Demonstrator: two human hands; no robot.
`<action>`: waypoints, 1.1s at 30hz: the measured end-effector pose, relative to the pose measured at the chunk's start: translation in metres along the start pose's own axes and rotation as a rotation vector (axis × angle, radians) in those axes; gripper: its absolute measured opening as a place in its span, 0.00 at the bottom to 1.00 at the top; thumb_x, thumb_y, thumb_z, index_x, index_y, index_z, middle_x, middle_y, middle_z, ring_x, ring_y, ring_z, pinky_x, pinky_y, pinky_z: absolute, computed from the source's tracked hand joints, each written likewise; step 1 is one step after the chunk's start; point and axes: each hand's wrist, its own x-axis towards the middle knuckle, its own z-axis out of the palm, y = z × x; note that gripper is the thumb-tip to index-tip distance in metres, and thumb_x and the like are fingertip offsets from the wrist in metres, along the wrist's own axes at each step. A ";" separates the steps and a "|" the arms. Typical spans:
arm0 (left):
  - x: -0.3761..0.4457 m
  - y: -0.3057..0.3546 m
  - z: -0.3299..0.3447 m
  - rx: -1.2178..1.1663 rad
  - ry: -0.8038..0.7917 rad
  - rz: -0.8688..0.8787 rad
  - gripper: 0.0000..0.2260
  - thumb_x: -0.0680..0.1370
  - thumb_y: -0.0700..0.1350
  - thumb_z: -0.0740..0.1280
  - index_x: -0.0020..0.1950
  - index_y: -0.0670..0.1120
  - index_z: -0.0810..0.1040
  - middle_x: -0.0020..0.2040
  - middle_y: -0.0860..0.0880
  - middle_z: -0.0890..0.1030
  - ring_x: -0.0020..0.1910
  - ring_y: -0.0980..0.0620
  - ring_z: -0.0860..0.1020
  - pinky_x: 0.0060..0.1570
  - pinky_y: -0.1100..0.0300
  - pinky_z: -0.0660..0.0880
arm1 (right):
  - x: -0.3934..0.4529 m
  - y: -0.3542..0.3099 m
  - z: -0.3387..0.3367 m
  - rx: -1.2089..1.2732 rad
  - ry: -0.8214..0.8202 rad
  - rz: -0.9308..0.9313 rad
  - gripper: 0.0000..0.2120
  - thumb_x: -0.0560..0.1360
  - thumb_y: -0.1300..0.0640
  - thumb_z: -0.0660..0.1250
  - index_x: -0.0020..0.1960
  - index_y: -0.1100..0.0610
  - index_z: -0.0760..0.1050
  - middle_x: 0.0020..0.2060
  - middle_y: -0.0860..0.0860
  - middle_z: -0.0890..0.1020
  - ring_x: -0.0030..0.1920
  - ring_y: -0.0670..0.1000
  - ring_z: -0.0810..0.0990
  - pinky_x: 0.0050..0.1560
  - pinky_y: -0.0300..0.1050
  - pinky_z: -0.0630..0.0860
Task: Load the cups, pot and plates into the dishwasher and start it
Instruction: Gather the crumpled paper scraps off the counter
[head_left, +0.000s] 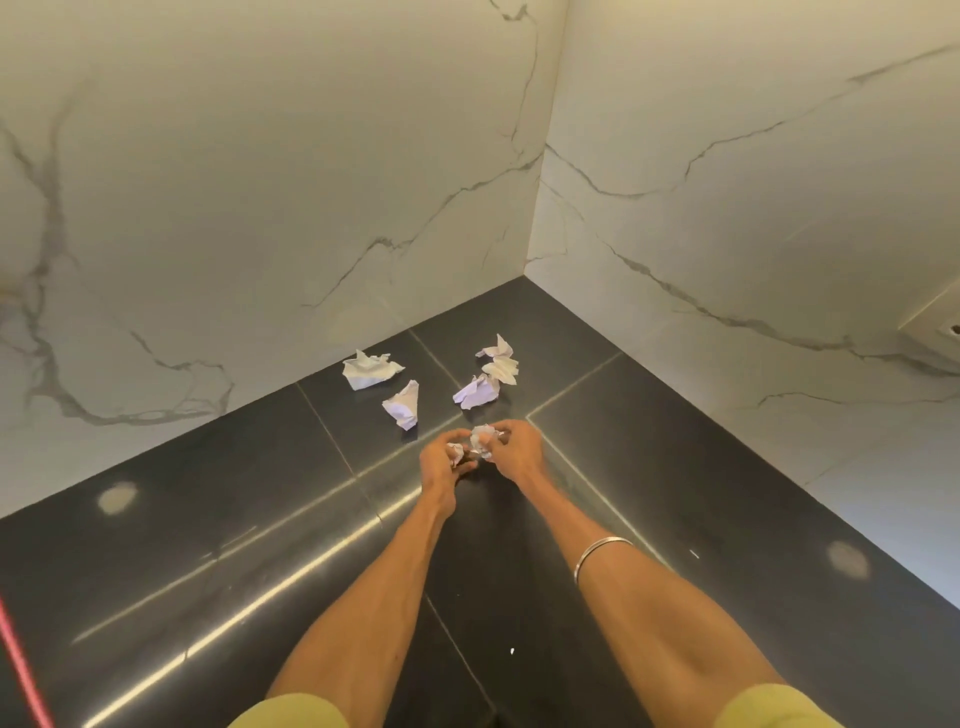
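Left hand (445, 460) grip: pinching crumpled paper (480, 439) | right hand (514, 449) grip: pinching same paper, between both hands | four paper wads (402, 405) beyond on dark tiled floor (208, 545) | cups, pot, plates, dishwasher: none visible.

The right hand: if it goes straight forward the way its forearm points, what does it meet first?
The right hand points up and left in the picture. Beyond the paper it holds, the first thing in that line looks like the crumpled paper on the dark floor. Depth is unclear, so this is likely, not sure.
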 end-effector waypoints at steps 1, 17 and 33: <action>-0.004 0.005 -0.001 -0.064 -0.012 -0.037 0.14 0.70 0.33 0.54 0.44 0.37 0.80 0.42 0.38 0.82 0.40 0.42 0.79 0.43 0.52 0.78 | -0.002 -0.004 0.006 -0.012 -0.008 -0.026 0.09 0.72 0.56 0.73 0.51 0.55 0.84 0.41 0.50 0.85 0.40 0.47 0.82 0.40 0.37 0.74; 0.023 0.008 -0.007 -0.187 0.170 -0.212 0.11 0.71 0.50 0.76 0.39 0.44 0.79 0.31 0.47 0.79 0.33 0.50 0.77 0.46 0.53 0.79 | -0.016 -0.025 0.031 -0.469 -0.142 -0.466 0.10 0.77 0.64 0.57 0.45 0.60 0.77 0.41 0.56 0.81 0.40 0.55 0.79 0.41 0.48 0.74; 0.070 0.036 0.015 -0.126 0.242 -0.346 0.09 0.74 0.46 0.64 0.34 0.47 0.71 0.29 0.51 0.73 0.27 0.52 0.73 0.26 0.64 0.71 | 0.026 -0.025 0.039 -0.461 -0.049 -0.619 0.30 0.77 0.62 0.66 0.77 0.52 0.63 0.49 0.53 0.83 0.47 0.52 0.83 0.51 0.45 0.80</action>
